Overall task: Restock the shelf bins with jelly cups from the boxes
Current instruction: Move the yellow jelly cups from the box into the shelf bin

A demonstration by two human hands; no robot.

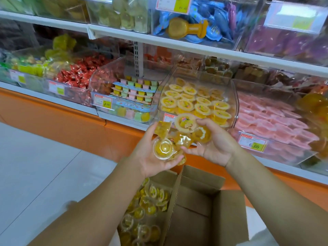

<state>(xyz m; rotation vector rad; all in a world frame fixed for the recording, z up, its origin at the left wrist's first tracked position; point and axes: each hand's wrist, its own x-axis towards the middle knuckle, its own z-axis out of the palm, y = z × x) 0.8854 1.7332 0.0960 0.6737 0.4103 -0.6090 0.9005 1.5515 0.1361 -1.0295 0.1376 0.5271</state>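
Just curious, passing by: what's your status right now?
Left hand, right hand both holding jelly cups. Bin ahead has room; box below has more. Nothing blocking.

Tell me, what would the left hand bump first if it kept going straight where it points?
The left hand would probably hit the clear front of the yellow jelly cup bin first; depth is unclear.

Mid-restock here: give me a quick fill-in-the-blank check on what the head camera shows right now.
1. The left hand and the right hand both hold ____ jelly cups.
2. Just right of the clear bin they are raised to, the next bin holds ____ packs.
3. Spare cups lie to the ____ of the bare cardboard box.

Missing words: yellow; pink; left.
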